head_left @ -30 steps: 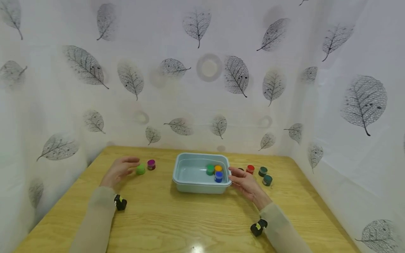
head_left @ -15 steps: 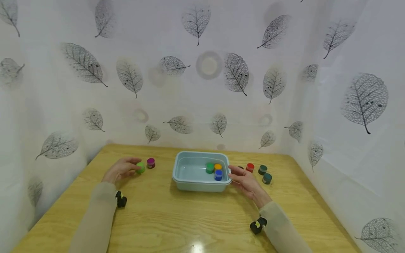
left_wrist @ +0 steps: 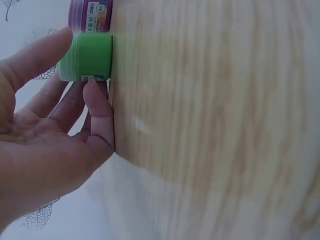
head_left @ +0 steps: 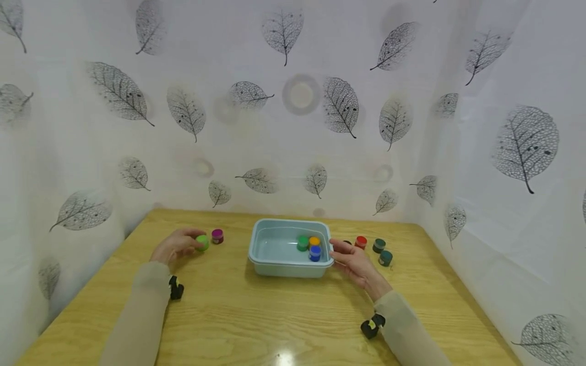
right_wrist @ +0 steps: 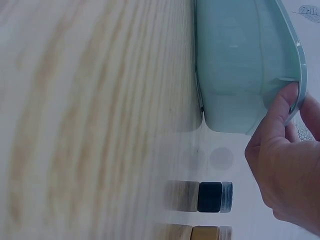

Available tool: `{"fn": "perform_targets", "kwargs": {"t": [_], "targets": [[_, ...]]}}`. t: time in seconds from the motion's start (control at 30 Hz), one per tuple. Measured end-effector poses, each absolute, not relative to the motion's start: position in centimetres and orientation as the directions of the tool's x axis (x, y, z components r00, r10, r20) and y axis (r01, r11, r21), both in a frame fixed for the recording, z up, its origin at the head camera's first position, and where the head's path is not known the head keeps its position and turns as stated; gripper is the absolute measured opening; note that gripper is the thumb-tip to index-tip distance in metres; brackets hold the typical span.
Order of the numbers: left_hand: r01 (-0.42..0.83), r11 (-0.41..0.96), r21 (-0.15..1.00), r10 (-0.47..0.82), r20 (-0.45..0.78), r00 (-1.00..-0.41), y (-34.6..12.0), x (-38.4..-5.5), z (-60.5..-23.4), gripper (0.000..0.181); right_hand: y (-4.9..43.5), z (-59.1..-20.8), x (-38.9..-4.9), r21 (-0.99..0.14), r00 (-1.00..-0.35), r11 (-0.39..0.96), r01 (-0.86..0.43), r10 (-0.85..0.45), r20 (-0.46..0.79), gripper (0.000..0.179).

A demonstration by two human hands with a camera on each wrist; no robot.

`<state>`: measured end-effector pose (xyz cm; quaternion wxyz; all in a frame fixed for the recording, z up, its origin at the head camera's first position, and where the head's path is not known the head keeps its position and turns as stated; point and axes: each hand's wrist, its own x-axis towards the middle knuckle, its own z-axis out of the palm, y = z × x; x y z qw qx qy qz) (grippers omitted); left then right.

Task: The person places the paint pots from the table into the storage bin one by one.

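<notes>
The person's left hand (head_left: 176, 245) curls thumb and fingers round a light green paint jar (head_left: 202, 243) standing upright at the left of the wooden table (head_left: 256, 315); I can't tell how firm that hold is. The right hand (head_left: 354, 262) pinches the rim of a pale blue plastic tub (head_left: 288, 271). A purple paint jar (head_left: 217, 236) stands just beyond the light green one. Inside the tub, green (head_left: 302, 243), orange (head_left: 314, 241) and blue jars (head_left: 315, 253) cluster towards the right. Past the right hand stand a red jar (head_left: 360, 242) and two dark green jars (head_left: 379, 246). Leaf-printed white sheeting (head_left: 284, 137) hangs behind.
</notes>
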<state>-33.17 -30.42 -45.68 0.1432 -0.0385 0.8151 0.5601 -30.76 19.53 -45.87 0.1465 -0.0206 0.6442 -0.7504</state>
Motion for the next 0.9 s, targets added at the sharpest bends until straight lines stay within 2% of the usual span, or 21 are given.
{"fn": "perform_targets", "kwargs": {"t": [0.23, 0.47, 0.73, 0.9], "targets": [[-0.245, 0.415, 0.876, 0.055, -0.293, -0.955, -30.17, -32.97, -45.42, 0.065, 19.55, -45.88, -30.64, -0.974, -0.957, -0.120, 0.194, -0.242, -0.161, 0.054], [-0.248, 0.383, 0.890, 0.057, -0.290, -0.955, -30.13, -33.24, -45.64, 0.065, 19.57, -45.60, -30.59, -0.972, -0.957, -0.125, 0.198, -0.237, -0.165, 0.055], [-0.184, 0.320, 0.929, 0.143, -0.239, -0.960, -30.26, -33.10, -45.65, 0.060, 19.65, -45.45, -30.64, -0.970, -0.957, -0.132, 0.206, -0.235, -0.172, 0.054], [-0.151, 0.333, 0.931, 0.180, -0.220, -0.959, -30.07, -33.03, -45.34, 0.056, 19.71, -45.49, -30.67, -0.970, -0.956, -0.124, 0.208, -0.237, -0.174, 0.055]]}}
